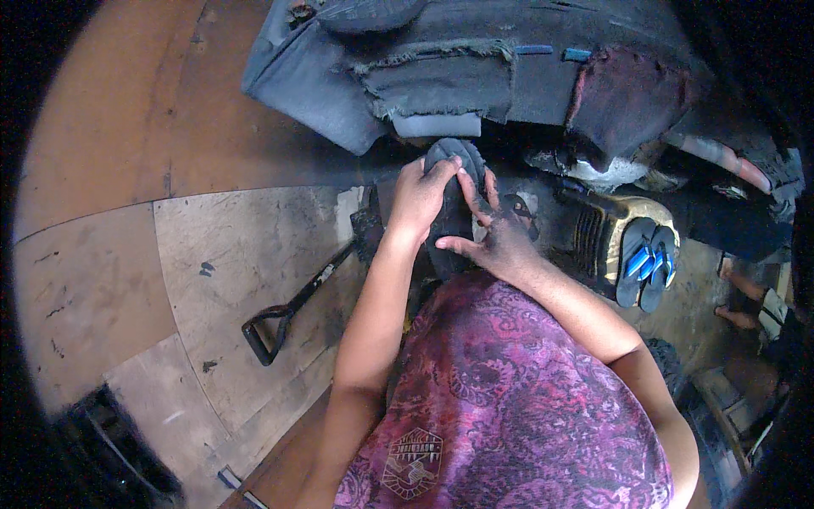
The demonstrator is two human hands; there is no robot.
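Observation:
A dark grey sandal sole (468,191) with a rounded end points away from me, beneath the cloth-covered bench edge. My left hand (415,202) is closed on its left side, the thumb lying on top near the rounded end. From the right, my right hand (504,242) grips the sole too: one finger lies across the top, another along the right edge, and the thumb sticks out to the left. The undersides of the sole and the fingertips beneath it are hidden.
Worn dark cloth (432,81) drapes the bench ahead. A pair of black flip-flops (651,263) with blue straps rests on a stool at right. A black D-shaped handle (267,335) leans at left over wooden boards (229,246). Another person's limbs (744,301) show far right.

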